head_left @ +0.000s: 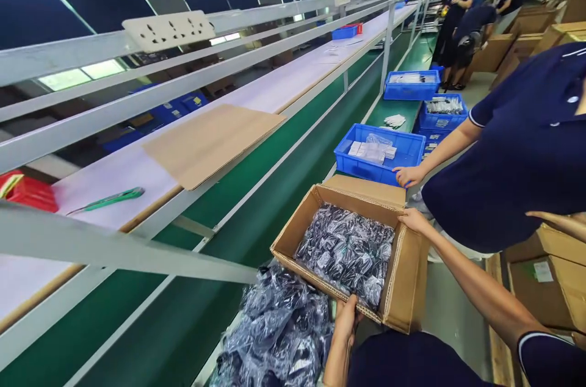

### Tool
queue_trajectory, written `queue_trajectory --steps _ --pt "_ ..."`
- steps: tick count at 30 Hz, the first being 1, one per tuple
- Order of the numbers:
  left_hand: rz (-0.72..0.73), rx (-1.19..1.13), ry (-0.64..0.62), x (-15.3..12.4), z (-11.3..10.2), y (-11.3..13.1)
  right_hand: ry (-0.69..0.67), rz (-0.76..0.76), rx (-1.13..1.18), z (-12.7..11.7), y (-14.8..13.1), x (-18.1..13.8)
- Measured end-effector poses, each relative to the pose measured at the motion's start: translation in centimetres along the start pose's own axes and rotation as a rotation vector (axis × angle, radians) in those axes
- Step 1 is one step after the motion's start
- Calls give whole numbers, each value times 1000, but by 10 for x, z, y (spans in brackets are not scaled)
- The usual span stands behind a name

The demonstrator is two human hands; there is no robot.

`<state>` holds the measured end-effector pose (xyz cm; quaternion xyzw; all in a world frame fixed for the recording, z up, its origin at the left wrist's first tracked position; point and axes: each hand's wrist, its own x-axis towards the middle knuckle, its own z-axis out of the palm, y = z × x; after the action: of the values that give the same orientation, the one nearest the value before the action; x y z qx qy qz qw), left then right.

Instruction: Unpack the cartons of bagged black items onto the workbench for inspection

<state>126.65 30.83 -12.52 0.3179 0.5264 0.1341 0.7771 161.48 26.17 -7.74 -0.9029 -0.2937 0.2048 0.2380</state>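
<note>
Carton: open brown cardboard box (412, 274), filled with dark items in clear plastic (345, 249) — between the blue rectangular plastic tray (412, 152) and a heap of bagged dark pieces (279, 332).
Left hand (347, 317): fingers gripping the near wall.
Right hand (413, 220): fingers gripping the right rim.
Co-worker's hand (409, 176): at the tray's rim — grip unclear.

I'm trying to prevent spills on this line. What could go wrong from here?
The open carton, held by the left hand and right hand, looks tilted, so its bagged items could slide out. The pile of plastic-wrapped items close by the carton might get knocked if it swings. A co-worker's hand on the blue bin is near the right hand, so the two could bump.
</note>
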Motion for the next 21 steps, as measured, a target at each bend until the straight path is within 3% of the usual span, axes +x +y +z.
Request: queue_trajectory --steps 5,9,17,21 --pt "4 -84 23 -9 -8 -1 7 -86 5 -9 -15 -19" --pt "-12 -188 21 -18 -18 -2 92 -217 68 -22 -36 -46" --pt "23 -490 -102 -32 -24 -10 354 -399 50 -66 -123 -138" --pt "-54 -608 -220 -27 -15 -19 453 -609 -50 -69 -159 -187"
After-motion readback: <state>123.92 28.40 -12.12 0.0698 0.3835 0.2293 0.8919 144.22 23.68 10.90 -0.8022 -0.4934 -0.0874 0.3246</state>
